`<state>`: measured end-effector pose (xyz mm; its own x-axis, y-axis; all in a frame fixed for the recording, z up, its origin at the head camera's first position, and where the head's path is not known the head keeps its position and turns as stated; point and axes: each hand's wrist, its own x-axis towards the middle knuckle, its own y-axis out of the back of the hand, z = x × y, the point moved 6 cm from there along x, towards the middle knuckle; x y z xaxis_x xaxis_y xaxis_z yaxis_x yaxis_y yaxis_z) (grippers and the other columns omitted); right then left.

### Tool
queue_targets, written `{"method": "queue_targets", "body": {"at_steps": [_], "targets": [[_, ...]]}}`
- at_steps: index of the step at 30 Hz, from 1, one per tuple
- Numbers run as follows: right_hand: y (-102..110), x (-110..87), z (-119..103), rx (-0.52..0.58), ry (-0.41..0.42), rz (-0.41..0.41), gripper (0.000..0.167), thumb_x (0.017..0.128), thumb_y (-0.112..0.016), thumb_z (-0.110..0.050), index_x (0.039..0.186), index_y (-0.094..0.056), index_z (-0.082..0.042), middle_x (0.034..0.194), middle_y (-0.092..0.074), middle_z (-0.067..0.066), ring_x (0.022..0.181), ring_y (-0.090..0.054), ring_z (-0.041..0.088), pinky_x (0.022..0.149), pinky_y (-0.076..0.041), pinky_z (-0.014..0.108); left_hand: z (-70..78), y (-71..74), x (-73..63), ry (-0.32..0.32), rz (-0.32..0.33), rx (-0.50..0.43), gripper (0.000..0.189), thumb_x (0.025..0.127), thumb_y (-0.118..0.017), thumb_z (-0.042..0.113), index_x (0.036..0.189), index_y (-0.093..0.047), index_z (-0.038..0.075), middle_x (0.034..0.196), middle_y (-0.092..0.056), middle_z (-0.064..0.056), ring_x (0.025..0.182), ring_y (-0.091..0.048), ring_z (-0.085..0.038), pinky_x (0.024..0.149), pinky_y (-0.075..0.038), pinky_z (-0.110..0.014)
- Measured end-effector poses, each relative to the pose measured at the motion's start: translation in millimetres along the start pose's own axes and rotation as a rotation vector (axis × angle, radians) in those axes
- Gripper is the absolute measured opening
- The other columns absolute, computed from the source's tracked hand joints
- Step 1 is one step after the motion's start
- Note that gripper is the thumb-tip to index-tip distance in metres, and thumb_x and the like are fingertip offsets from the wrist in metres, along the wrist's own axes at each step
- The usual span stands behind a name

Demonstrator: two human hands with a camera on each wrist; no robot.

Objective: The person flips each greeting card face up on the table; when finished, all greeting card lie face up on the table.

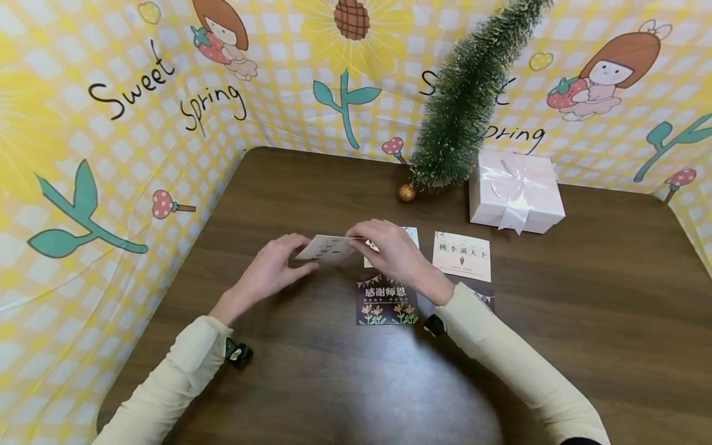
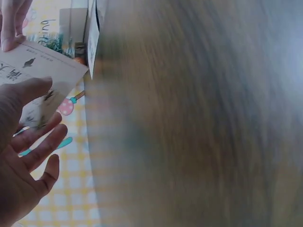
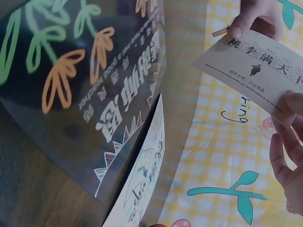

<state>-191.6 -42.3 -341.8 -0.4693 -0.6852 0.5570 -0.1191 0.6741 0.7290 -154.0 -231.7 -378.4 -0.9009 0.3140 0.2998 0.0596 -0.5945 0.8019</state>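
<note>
Between both hands a small pale greeting card point(image 1: 327, 245), printed with dark characters and a bird, is held tilted above the table. My left hand point(image 1: 267, 266) pinches its left end; in the left wrist view the thumb point(image 2: 35, 88) lies across the printed side and the other fingers spread below. With thumb and fingers my right hand point(image 1: 396, 252) grips the opposite end, near a lower corner in the right wrist view. Under the right hand lie a dark card point(image 1: 386, 303) with white lettering and orange flowers, and a pale card point(image 1: 411, 233), partly covered.
Another pale card point(image 1: 461, 258) lies to the right, above a dark card point(image 1: 483, 290) mostly hidden by the right sleeve. Behind stand a small green Christmas tree point(image 1: 458, 105), an orange ball point(image 1: 406, 193) and a white gift box point(image 1: 517, 191). Patterned cloth point(image 1: 278, 111) borders the wooden table point(image 1: 311, 383).
</note>
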Motion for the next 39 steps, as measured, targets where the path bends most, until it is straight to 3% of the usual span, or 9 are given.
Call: {"method": "queue_targets", "body": {"at_steps": [6,13,17,19,23,26,30,36,39], "targets": [[4.6,-3.4,5.5,0.138,-0.086,0.029,0.007,0.093,-0.065,-0.009,0.098,-0.068,-0.005,0.093,-0.071,0.005,0.085,-0.066,0.014,0.077,-0.054,0.033,2.8,2.2,3.8,-0.019,0.034,-0.162,0.008,0.083,-0.073,0.0,0.089,-0.07,0.004,0.094,-0.073,-0.008,0.088,-0.069,-0.021,0.077,-0.053,-0.04],[2.4,-5.4,12.8,0.183,-0.153,-0.052,0.02,0.091,-0.069,-0.013,0.108,-0.065,-0.005,0.101,-0.07,0.006,0.09,-0.067,0.016,0.08,-0.053,0.032,13.8,5.9,8.5,-0.025,-0.086,-0.003,0.007,0.087,-0.07,0.005,0.094,-0.069,0.004,0.094,-0.073,-0.008,0.084,-0.07,-0.022,0.073,-0.054,-0.042],[1.8,-4.6,12.8,0.225,-0.159,-0.053,0.01,0.092,-0.068,-0.011,0.1,-0.067,-0.005,0.097,-0.071,0.006,0.089,-0.068,0.016,0.079,-0.054,0.032,19.0,9.7,11.3,0.005,-0.141,0.05,0.009,0.088,-0.071,0.01,0.095,-0.066,0.006,0.094,-0.072,-0.007,0.08,-0.068,-0.02,0.067,-0.054,-0.04],[2.9,-4.4,13.8,0.248,-0.182,-0.035,0.006,0.092,-0.067,-0.01,0.095,-0.068,-0.005,0.095,-0.072,0.006,0.089,-0.068,0.016,0.079,-0.054,0.032,18.4,12.2,11.9,0.031,-0.121,0.006,0.018,0.087,-0.072,0.012,0.101,-0.063,0.005,0.096,-0.071,-0.009,0.082,-0.068,-0.021,0.067,-0.053,-0.039],[6.9,-3.8,18.2,0.303,-0.269,0.03,0.006,0.092,-0.068,-0.011,0.095,-0.069,-0.006,0.091,-0.073,0.005,0.085,-0.068,0.015,0.077,-0.053,0.032,8.7,17.2,10.5,0.125,0.0,-0.137,0.041,0.083,-0.078,0.013,0.114,-0.054,0.002,0.1,-0.07,-0.013,0.081,-0.064,-0.021,0.064,-0.047,-0.031],[8.5,-1.9,19.7,0.34,-0.324,0.072,0.006,0.091,-0.068,-0.011,0.095,-0.069,-0.006,0.089,-0.073,0.004,0.08,-0.067,0.013,0.074,-0.052,0.03,2.5,16.3,7.6,0.196,0.063,-0.244,0.04,0.082,-0.078,0.01,0.114,-0.056,-0.001,0.097,-0.071,-0.015,0.073,-0.062,-0.018,0.061,-0.046,-0.024],[7.2,1.6,20.3,0.377,-0.369,0.084,0.007,0.091,-0.068,-0.01,0.095,-0.068,-0.005,0.087,-0.072,0.005,0.077,-0.065,0.014,0.073,-0.051,0.03,2.7,14.6,4.1,0.249,0.073,-0.331,0.025,0.086,-0.073,0.006,0.107,-0.065,-0.004,0.09,-0.072,-0.017,0.066,-0.06,-0.013,0.058,-0.046,-0.02],[1.6,3.2,25.1,0.39,-0.44,-0.008,0.018,0.091,-0.069,-0.014,0.106,-0.065,-0.003,0.096,-0.071,0.008,0.086,-0.065,0.017,0.079,-0.053,0.035,7.9,24.6,0.6,0.24,0.03,-0.324,0.021,0.087,-0.071,0.003,0.105,-0.068,-0.006,0.09,-0.072,-0.018,0.068,-0.06,-0.013,0.058,-0.046,-0.02],[-0.8,3.5,27.1,0.38,-0.466,-0.056,0.016,0.091,-0.069,-0.014,0.102,-0.065,-0.004,0.094,-0.071,0.007,0.086,-0.064,0.016,0.08,-0.053,0.037,9.4,29.6,-0.6,0.224,-0.008,-0.316,0.022,0.088,-0.07,0.004,0.107,-0.067,-0.006,0.092,-0.072,-0.017,0.068,-0.059,-0.013,0.058,-0.045,-0.021]]}}
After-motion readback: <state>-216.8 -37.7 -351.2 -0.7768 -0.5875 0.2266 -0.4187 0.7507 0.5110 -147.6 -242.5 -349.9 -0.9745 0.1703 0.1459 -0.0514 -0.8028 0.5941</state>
